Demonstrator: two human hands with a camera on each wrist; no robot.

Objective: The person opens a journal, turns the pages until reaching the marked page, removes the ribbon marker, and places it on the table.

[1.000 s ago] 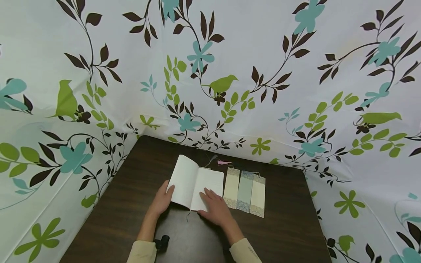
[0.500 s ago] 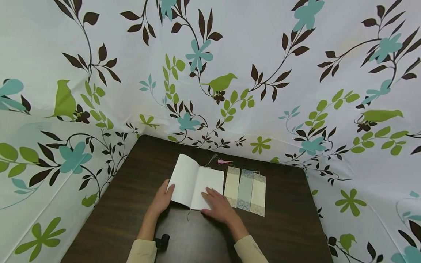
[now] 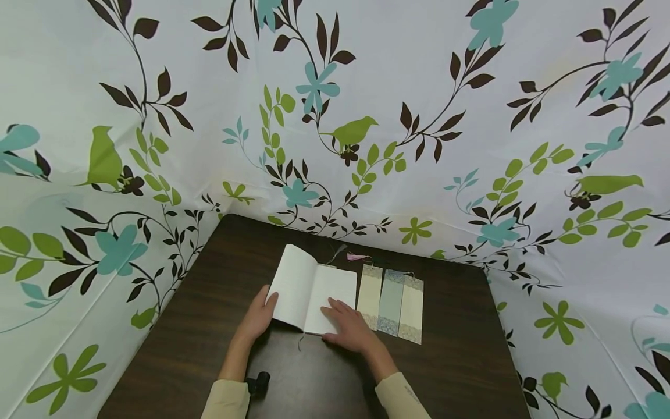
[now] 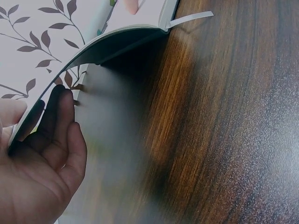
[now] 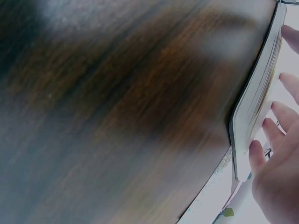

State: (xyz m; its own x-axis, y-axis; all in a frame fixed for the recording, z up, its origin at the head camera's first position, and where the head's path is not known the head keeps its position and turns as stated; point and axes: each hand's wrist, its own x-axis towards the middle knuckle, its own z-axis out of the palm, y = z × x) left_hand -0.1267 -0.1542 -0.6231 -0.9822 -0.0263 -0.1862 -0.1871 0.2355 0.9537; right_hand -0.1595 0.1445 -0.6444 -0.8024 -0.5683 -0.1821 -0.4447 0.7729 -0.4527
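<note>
An open notebook (image 3: 293,285) with blank white pages lies on the table, its left half raised. My left hand (image 3: 256,317) grips the left edge, thumb on the page; the left wrist view shows the fingers (image 4: 60,121) behind the dark cover. My right hand (image 3: 350,330) rests on the lower right page with its fingers spread, seen in the right wrist view against the page edges (image 5: 254,107). A thin ribbon marker (image 4: 191,18) hangs from the spine. Just right of the notebook lie a cream bookmark (image 3: 369,294), a blue-grey bookmark (image 3: 390,302) and another cream bookmark (image 3: 411,308).
A pink tassel (image 3: 357,256) and a grey tassel (image 3: 339,251) lie behind the notebook and bookmarks. The dark wooden table (image 3: 455,349) ends against a hanging cloth (image 3: 398,192) printed with leaves, flowers and birds. A black device (image 3: 259,384) sits at my left wrist.
My right hand has slid slightly to the right over the page, its forearm swinging right too. The left hand and the notebook stay where they were.
</note>
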